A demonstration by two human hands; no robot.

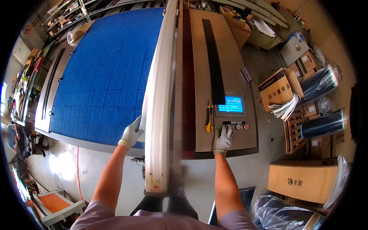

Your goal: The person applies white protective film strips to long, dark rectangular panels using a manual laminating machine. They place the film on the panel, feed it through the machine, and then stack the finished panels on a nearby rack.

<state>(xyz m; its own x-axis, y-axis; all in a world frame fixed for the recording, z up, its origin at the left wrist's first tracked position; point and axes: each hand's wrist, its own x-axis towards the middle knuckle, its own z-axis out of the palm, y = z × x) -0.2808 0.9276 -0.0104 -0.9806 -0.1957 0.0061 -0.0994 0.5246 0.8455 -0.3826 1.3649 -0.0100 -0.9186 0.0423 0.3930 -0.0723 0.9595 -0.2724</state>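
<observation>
My left hand, in a white knit glove, is at the near right corner of the blue gridded mat. Its fingers stretch out toward the side of the long white metal beam; I cannot tell whether they touch it. My right hand, gloved alike, lies with fingers apart on the brown control panel. Its fingertips are at a green push button, below a black marker. More round buttons sit just right of the fingers. Beyond them is a lit blue touchscreen.
A yellow utility knife lies left of the screen, and a long black strip runs up the panel. To the right are an open carton, dark wrapped rolls, a wooden pallet and a large cardboard box.
</observation>
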